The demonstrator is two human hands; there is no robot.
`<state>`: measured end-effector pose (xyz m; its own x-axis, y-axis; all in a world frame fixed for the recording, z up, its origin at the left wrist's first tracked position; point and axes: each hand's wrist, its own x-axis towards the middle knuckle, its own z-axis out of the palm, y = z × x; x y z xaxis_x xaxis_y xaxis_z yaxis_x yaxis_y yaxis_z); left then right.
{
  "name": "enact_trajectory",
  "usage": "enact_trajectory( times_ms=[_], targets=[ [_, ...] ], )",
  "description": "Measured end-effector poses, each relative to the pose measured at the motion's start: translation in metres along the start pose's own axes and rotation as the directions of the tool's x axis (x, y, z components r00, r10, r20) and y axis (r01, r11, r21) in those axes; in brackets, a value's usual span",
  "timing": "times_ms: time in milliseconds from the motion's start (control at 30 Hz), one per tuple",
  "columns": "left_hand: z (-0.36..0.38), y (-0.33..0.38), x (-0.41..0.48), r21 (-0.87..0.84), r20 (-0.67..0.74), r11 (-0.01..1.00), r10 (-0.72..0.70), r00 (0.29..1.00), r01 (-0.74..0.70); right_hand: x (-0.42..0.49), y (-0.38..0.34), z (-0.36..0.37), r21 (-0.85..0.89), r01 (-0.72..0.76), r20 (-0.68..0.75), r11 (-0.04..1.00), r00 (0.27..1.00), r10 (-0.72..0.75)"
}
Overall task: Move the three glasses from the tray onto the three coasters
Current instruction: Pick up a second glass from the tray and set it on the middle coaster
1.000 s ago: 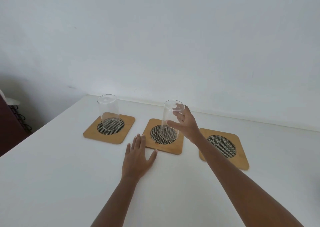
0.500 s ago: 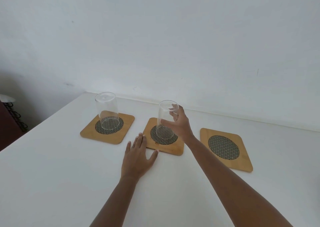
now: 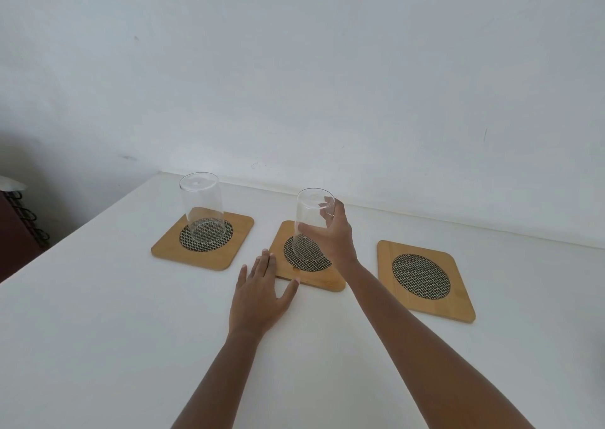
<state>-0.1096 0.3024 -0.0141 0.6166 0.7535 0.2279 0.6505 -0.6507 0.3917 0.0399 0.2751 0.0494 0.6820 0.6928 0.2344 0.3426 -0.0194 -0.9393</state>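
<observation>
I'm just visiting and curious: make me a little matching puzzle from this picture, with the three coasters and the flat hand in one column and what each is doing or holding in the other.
Things:
1. left coaster
2. middle coaster
3. right coaster
4. left hand

States:
A. bare, no glass on it
B. lies flat on the white table, fingertips at a coaster's edge
C. carries a free-standing glass that no hand touches
D. has a glass over its mesh circle, gripped by the right hand

Pairs: 1-C, 2-D, 3-A, 4-B
</observation>
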Motion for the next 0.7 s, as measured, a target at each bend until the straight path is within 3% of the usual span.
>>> enact_trajectory(
  times_ms=[300, 500, 700],
  targets=[
    [-0.004, 0.001, -0.001, -0.048, -0.005, 0.999, 0.011, 1.000, -0.011, -0.007, 0.002, -0.001, -0.025, 0.011, 0.027, 1.000, 1.000, -0.010],
    [-0.009, 0.005, -0.009, -0.074, -0.045, 0.990, 0.119, 0.992, -0.122, -0.040, 0.013, -0.019, -0.236, 0.064, -0.011, 0.970, 0.998, -0.068],
    [-0.010, 0.011, -0.022, -0.054, -0.012, 0.979, 0.195, 0.981, -0.195, -0.084, 0.035, -0.046, -0.514, 0.219, 0.012, 0.829, 0.969, -0.248]
  ],
)
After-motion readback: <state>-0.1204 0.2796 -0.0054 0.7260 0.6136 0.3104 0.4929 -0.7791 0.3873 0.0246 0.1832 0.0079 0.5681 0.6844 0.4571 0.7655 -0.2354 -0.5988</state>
